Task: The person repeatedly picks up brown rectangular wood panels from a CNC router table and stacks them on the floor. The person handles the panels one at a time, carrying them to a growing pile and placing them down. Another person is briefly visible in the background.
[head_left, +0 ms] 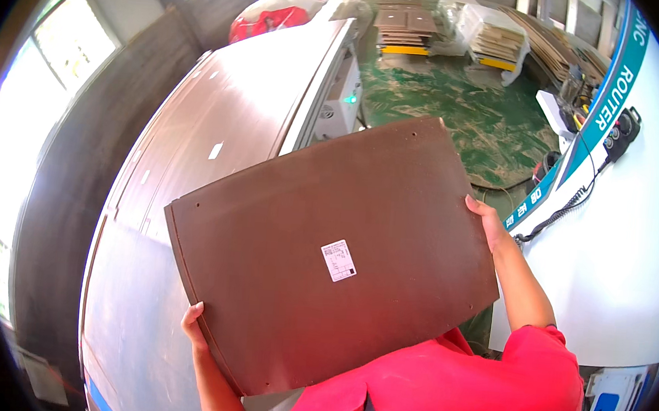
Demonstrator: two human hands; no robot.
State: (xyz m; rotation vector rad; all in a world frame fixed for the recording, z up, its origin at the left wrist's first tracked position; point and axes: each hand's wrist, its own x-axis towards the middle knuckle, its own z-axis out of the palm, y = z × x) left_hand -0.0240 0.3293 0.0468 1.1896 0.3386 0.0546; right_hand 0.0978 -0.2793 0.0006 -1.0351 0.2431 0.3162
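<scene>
A brown rectangular board (278, 278) is held up in front of me, tilted with its right side farther away. Small holes show near its corners, and a white printed label (338, 261) sticks near its middle. My left hand (194, 326) grips the board's left edge low down, with the fingertips at the rim and the other fingers hidden behind it. On the opposite edge, my right hand (487, 219) holds on with the thumb over the face; its remaining fingers are out of sight underneath.
To the left stretches a long machine bed (173, 149) covered with brown sheet and small white labels. A white machine cabinet (608, 263) with a coiled cable and handheld controller (622, 136) stands right. Stacked boards (404, 27) lie beyond the dusty green floor (444, 99).
</scene>
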